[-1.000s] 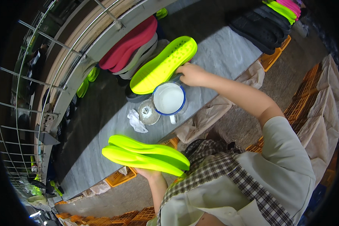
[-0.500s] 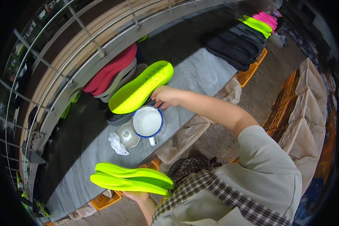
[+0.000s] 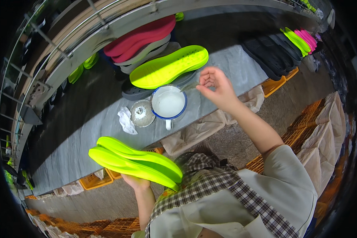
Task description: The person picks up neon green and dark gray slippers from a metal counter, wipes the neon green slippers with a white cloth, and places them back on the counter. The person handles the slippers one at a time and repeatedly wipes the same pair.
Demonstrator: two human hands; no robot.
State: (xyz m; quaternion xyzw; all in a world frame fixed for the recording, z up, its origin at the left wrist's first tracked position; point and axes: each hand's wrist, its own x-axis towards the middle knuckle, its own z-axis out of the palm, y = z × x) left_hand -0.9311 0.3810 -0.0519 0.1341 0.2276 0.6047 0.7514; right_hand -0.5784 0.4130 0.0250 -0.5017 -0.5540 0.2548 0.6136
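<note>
Lime-green soles rest in the grasp of the left hand beside the table; the right hand pinches what looks like a thin stick at the mug; dipping seems in hand, the next move calling for a light, steady pinch

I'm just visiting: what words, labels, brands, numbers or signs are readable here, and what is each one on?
None: no word, label, brand, number or sign can be read.
The blue-rimmed mug and the yellow-green soles in the left hand show no readable text.
Whatever lies beyond the wire guard is too small, dark or blurred to tell.
</note>
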